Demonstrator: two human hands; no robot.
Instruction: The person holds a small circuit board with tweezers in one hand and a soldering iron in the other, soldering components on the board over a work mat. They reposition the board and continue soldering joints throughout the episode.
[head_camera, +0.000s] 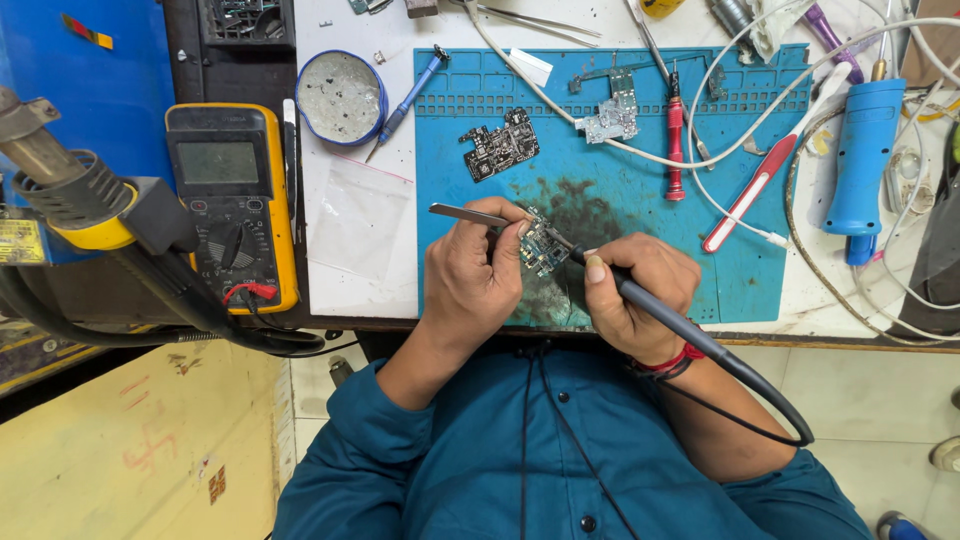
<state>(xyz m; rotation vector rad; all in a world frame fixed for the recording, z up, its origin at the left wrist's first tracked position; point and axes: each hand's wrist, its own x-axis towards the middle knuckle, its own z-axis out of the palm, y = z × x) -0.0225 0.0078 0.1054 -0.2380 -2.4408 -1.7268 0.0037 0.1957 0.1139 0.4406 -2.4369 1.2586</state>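
Circuit board sits on the blue mat near the surface's front edge, steadied by tweezers pinched in the left hand, while the right hand has its fingers wrapped round a soldering iron whose tip touches the board.

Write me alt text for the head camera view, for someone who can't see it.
A person's left hand holds tweezers and the right hand a soldering iron over a small circuit board on a blue work mat. A yellow multimeter sits at left.
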